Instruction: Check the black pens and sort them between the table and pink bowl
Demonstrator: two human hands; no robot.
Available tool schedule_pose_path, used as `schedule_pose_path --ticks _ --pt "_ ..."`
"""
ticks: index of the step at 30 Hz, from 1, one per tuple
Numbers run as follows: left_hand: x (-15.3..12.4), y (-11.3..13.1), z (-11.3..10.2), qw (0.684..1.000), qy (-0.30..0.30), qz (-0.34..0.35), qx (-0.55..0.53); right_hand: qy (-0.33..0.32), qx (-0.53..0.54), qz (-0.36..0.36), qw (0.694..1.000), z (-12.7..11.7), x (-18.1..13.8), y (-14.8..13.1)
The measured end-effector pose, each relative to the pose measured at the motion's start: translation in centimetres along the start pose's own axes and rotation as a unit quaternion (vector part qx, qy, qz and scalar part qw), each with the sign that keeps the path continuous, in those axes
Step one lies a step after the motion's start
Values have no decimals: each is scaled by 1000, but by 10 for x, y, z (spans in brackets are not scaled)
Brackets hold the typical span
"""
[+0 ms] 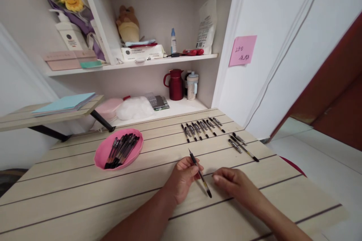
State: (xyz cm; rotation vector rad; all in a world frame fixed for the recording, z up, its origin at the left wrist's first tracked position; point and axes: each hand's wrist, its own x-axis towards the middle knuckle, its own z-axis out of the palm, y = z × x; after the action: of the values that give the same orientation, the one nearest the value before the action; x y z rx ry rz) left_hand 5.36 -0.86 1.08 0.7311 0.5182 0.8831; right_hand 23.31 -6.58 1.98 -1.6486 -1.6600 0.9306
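My left hand (183,179) pinches a thin black pen (201,175) near its upper half, holding it slanted just above the wooden table (85,196). My right hand (234,184) rests on the table just right of the pen's lower end, fingers curled together, apparently holding nothing. A pink plate (99,160) with several black pens lies to the left. A row of several pens (202,128) lies farther back, and a few more pens (243,146) lie at the right.
Behind the table is a white shelf unit with a red jug (175,84), a cup (192,86), a plush toy and packets. A pink sticky note (242,50) is on the wall. A side board with blue sheets (63,102) stands left.
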Motion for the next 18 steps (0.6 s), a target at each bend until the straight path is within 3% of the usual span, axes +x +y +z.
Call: schedule_pose_path --ticks 3,7,13,18 --pt "-1 0 2 1000 5 4 2 4 4 -40 999 24 -6 -13" --pt "-1 0 2 1000 25 4 -1 25 -29 -43 998 32 -7 -15" --pt "0 0 1 1000 16 11 -13 57 -134 -36 989 20 -9 -13" --pt "2 0 -2 999 42 -1 -14 117 -254 -33 960 -2 -13 -3"
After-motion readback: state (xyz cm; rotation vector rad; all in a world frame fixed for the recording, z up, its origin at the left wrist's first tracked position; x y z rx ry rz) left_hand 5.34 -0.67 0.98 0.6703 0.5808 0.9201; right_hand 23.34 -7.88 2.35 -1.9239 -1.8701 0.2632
